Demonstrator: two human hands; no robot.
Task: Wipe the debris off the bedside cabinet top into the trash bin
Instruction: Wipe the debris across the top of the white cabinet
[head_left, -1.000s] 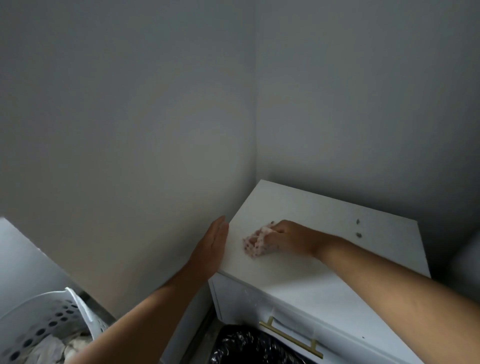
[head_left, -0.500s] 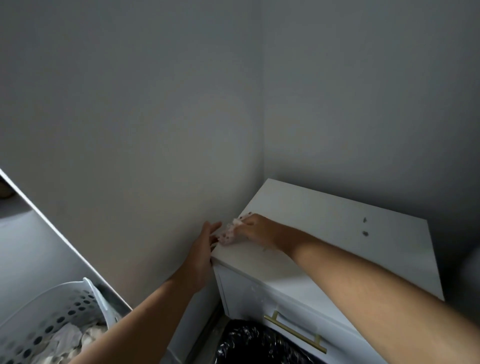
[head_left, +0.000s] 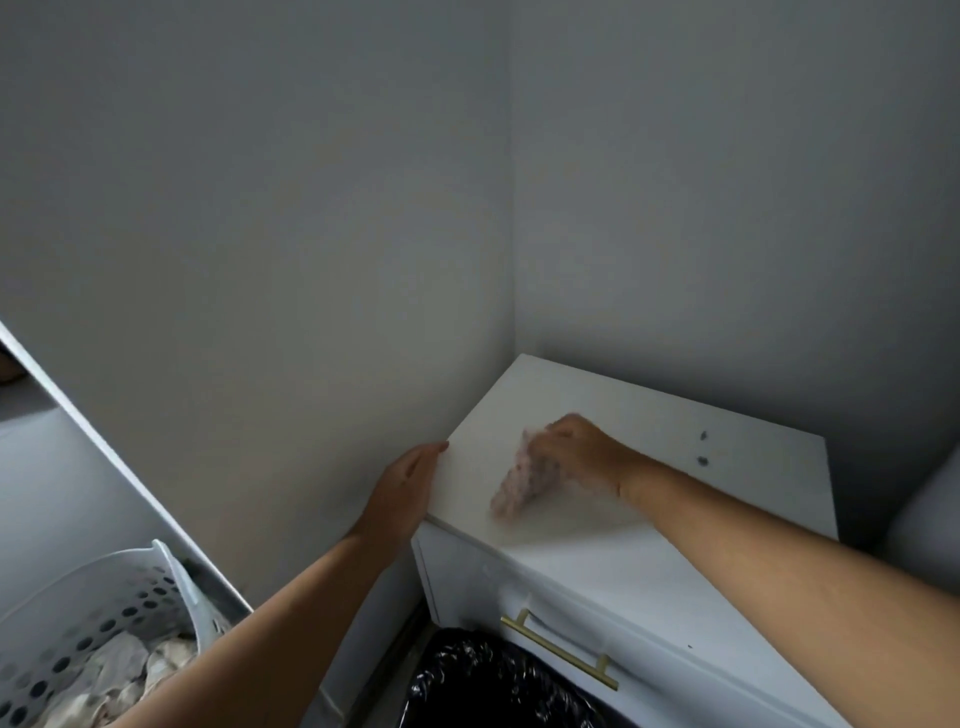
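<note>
The right hand (head_left: 576, 452), fingers clamped on the pink cloth (head_left: 522, 491), had swung back from the cabinet's (head_left: 597, 556) left edge toward frame centre; the left hand (head_left: 402, 488) stayed cupped open there. Two specks (head_left: 703, 448) remained right of centre, the trash bin (head_left: 498, 680) waiting below

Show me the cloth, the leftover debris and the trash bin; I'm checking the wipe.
cloth (head_left: 519, 486): head view, middle of the blurred pink fabric.
debris (head_left: 702, 460): head view, nearer dark speck.
trash bin (head_left: 498, 686): head view, black liner.
</note>
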